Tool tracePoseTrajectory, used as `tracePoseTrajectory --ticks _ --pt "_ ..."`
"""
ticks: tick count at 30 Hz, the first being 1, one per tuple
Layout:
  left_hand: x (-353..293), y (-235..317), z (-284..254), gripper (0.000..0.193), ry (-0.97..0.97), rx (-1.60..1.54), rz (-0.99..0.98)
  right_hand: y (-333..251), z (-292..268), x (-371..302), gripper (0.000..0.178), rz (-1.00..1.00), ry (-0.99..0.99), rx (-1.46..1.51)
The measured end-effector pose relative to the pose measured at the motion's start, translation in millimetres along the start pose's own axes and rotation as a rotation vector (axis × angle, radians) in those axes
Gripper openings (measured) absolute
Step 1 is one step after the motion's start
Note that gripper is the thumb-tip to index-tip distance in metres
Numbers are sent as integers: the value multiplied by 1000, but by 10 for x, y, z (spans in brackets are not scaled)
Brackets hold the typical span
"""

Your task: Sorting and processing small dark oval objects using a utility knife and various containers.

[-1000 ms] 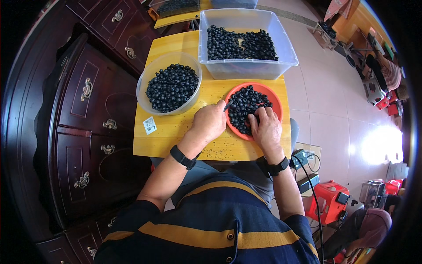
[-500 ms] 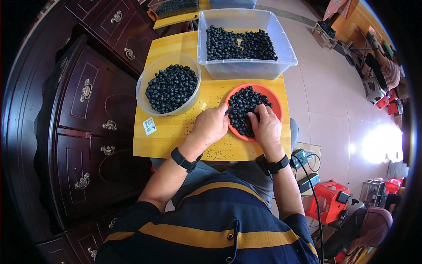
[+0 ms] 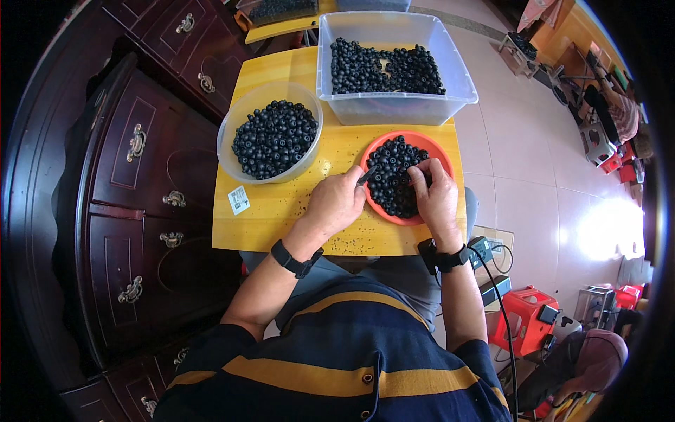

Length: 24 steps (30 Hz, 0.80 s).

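An orange-red bowl (image 3: 441,149) near the table's right side holds many small round black pieces (image 3: 395,160) with holes in them. My left hand (image 3: 336,200) is closed at the bowl's left rim. From its fingertips sticks a short, thin dark tool (image 3: 367,175), whose exact kind I cannot make out. Above the right part of the bowl, my right hand (image 3: 437,197) has thumb and forefinger pinched together; whatever is between them is too small to name. To the left stands a round clear tub (image 3: 223,150) filled with the same black pieces.
Behind the bowl, a large clear plastic bin (image 3: 394,111) holds more black pieces. A white label (image 3: 239,200) and dark crumbs lie on the yellow table (image 3: 281,228). Dark wooden drawers (image 3: 144,158) stand close on the left. A red stool (image 3: 526,320) and a black cable are at right.
My right hand has lifted slightly out of the black pieces and shifted right, its fingers pinched. My left hand stays nearly in place with the dark tool.
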State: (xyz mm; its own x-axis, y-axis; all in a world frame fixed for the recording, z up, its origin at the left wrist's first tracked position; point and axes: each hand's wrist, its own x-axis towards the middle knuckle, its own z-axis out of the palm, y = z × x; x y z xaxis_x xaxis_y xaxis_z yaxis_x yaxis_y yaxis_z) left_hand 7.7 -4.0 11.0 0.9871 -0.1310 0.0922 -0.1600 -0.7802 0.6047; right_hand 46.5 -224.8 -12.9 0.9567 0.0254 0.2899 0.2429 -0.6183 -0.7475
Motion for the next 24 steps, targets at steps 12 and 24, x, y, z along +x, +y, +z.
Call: tracePoseTrajectory --ticks 12,24 --pt "-169 9 -42 15 19 -108 11 -52 23 112 19 -108 94 44" --pt "-328 14 -150 13 2 -223 -60 -80 -220 28 24 627 -112 1309"
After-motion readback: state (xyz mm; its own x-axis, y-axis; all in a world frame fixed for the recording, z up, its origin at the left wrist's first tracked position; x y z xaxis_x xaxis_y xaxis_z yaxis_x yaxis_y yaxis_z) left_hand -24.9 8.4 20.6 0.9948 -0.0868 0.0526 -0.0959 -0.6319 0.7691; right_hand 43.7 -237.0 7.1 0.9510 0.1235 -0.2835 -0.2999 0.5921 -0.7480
